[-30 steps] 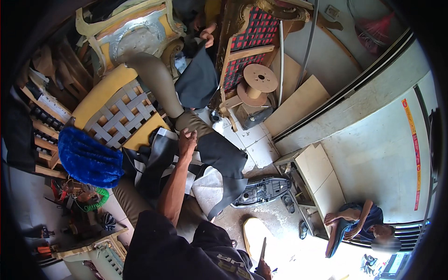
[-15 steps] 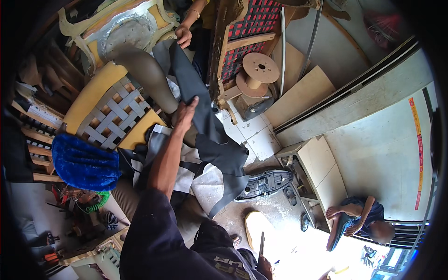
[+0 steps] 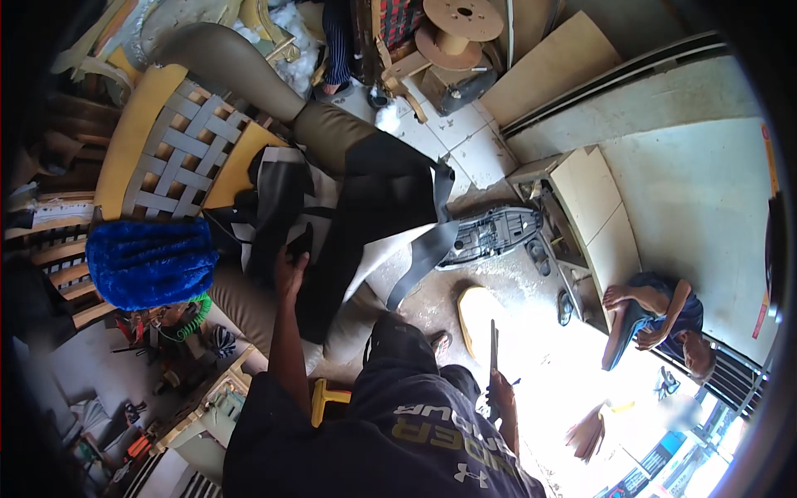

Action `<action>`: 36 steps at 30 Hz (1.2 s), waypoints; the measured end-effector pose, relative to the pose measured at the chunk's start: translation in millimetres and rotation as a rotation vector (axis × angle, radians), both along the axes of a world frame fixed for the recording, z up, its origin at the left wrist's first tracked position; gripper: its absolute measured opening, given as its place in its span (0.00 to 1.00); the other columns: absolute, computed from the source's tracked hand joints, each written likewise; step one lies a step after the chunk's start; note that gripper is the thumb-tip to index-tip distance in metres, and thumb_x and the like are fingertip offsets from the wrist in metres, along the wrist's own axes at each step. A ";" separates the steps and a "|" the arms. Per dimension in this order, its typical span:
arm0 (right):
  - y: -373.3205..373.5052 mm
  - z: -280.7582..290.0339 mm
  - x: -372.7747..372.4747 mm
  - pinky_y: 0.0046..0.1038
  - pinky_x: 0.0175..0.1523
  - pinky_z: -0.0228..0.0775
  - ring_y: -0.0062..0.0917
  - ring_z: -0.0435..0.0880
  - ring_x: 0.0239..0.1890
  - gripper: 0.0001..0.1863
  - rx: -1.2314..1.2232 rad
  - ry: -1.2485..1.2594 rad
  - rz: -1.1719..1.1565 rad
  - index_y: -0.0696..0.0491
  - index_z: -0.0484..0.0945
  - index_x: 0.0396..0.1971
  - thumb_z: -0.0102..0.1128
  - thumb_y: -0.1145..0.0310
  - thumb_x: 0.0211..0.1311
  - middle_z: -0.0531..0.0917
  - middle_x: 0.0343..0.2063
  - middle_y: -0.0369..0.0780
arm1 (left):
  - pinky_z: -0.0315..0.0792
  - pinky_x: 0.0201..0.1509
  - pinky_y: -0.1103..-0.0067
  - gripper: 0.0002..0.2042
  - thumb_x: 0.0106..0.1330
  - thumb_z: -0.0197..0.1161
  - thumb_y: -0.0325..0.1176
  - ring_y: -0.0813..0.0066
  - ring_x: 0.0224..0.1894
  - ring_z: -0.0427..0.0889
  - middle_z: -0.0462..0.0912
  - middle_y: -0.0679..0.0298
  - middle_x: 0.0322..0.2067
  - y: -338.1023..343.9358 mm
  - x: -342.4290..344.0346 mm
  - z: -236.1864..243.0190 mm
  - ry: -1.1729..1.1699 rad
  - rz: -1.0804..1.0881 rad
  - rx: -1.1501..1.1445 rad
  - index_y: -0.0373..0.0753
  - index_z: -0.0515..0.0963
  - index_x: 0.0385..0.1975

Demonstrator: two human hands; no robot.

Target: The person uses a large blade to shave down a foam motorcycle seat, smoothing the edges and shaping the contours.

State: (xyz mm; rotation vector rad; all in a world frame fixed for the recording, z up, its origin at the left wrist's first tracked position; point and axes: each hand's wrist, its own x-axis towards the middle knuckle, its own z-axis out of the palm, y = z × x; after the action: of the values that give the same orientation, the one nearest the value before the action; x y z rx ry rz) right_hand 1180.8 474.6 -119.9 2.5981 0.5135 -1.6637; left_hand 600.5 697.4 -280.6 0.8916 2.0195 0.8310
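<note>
My left hand (image 3: 290, 272) is closed at the edge of a black leatherette sheet (image 3: 383, 187), its fingertips partly lost against the dark material. The sheet drapes over the brown padded roll (image 3: 332, 137) of a sofa frame and hangs toward my legs, with pale backing showing where it folds. Under and beside it lie more black and whitish offcuts (image 3: 278, 191). Low on the right, away from the sheet, my right hand (image 3: 501, 394) grips a long, narrow-bladed tool (image 3: 494, 344) pointing up; it looks like closed scissors seen edge-on.
Webbed yellow seat framing (image 3: 178, 149) and a blue furry cover (image 3: 149, 264) lie left. A wooden spool (image 3: 461, 33) stands far off. On the floor are a black plastic part (image 3: 490, 235) and a yellow-edged pad (image 3: 480, 319). A person (image 3: 664, 319) sits right; another's leg (image 3: 336, 46) shows ahead.
The black sheet, earlier stretched up between my left hand and a co-worker's hand, now lies lower over the frame. The co-worker's hand is out of view. My left hand has drawn back toward me.
</note>
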 end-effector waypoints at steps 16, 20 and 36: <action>-95.0 15.8 5.3 0.30 0.30 0.76 0.23 0.81 0.25 0.32 -0.100 -0.058 -0.112 0.54 0.80 0.56 0.50 0.38 0.75 0.80 0.27 0.37 | 0.72 0.67 0.57 0.32 0.68 0.63 0.55 0.44 0.65 0.76 0.75 0.45 0.64 -51.5 300.7 -122.0 0.075 -1.261 -0.297 0.41 0.73 0.66; -164.6 12.6 -1.1 0.28 0.25 0.73 0.21 0.78 0.22 0.30 -0.133 -0.039 -0.468 0.50 0.78 0.59 0.51 0.40 0.75 0.77 0.25 0.36 | 0.79 0.54 0.56 0.22 0.70 0.57 0.51 0.47 0.45 0.88 0.88 0.45 0.42 -151.5 343.3 -137.6 -0.042 -1.423 -0.280 0.40 0.82 0.50; -286.9 -128.8 29.6 0.40 0.57 0.74 0.43 0.84 0.44 0.34 0.108 -0.205 -0.372 0.52 0.81 0.59 0.47 0.36 0.76 0.86 0.38 0.51 | 0.73 0.64 0.60 0.15 0.71 0.58 0.40 0.47 0.54 0.83 0.85 0.48 0.50 -198.3 388.5 -122.7 0.447 -1.821 -0.538 0.35 0.81 0.47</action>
State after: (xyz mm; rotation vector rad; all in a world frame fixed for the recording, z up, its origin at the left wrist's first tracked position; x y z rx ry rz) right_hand 1210.4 187.7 -248.7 3.0496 0.1183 -1.4541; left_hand 989.0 499.0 -403.3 1.9834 0.8123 -0.9112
